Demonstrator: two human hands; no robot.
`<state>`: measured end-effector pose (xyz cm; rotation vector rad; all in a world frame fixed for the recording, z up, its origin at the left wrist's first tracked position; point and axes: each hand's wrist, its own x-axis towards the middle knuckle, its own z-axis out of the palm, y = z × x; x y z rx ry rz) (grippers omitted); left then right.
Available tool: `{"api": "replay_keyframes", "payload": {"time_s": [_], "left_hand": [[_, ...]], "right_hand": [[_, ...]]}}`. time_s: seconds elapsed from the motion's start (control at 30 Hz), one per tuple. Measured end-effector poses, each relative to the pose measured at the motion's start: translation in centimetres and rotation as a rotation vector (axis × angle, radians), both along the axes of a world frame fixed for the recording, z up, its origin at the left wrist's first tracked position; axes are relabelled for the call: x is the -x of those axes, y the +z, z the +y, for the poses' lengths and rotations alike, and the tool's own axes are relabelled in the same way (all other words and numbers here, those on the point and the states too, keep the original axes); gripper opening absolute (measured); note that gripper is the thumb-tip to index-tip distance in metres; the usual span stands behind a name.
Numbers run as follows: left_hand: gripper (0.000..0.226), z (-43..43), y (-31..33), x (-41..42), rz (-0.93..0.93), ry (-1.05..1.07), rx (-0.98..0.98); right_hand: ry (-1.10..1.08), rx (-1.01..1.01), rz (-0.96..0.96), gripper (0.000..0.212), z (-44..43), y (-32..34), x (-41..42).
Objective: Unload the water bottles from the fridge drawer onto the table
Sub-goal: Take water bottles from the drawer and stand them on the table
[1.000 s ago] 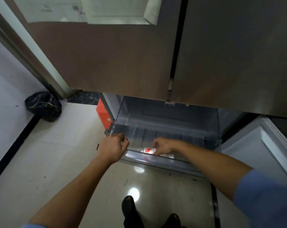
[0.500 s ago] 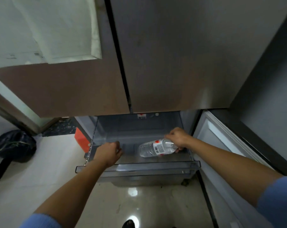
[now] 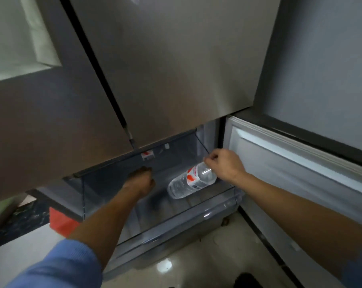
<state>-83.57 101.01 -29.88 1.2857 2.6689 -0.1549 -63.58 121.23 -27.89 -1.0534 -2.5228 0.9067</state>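
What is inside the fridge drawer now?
One water bottle, gripped by the right hand; the left hand reaches in too. The doors hide the back of the drawer.

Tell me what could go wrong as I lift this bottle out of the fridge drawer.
1. The right hand pinches the water bottle by one end only, tilted inside the drawer, so it might slip.
2. The upper fridge doors overhang the back of the drawer, so a straight lift could knock the bottle or your knuckles on their lower edge.
3. The left hand is deep in the drawer close beside the bottle, so swinging the bottle out could bump it.
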Motion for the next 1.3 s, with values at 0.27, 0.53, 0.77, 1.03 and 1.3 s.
{"api": "replay_keyframes", "payload": {"time_s": [0.27,0.53,0.77,1.03,1.3], "left_hand": [[0.058,6.6,-5.1,4.7,0.270,-0.261,-0.052],[0.071,10.7,-7.5,7.2,0.196,-0.154,-0.111],[0.039,10.2,-7.6,5.2,0.387,-0.371,-0.030],[0.035,5.3,-4.7,2.8,0.348,-0.496,0.146],[0.034,-1.1,1.5,2.6,0.206,-0.492,0.071]], "right_hand": [[-0.068,-0.174,0.028,0.021,-0.2,-2.5,-1.3],[-0.107,-0.165,0.027,0.026,0.2,-2.5,-1.1],[-0.157,-0.126,-0.010,0.028,-0.3,-2.0,-1.0],[-0.237,0.368,0.153,0.031,-1.3,-0.2,-1.1],[-0.234,-0.044,0.029,0.039,-5.5,0.6,0.2]]}}
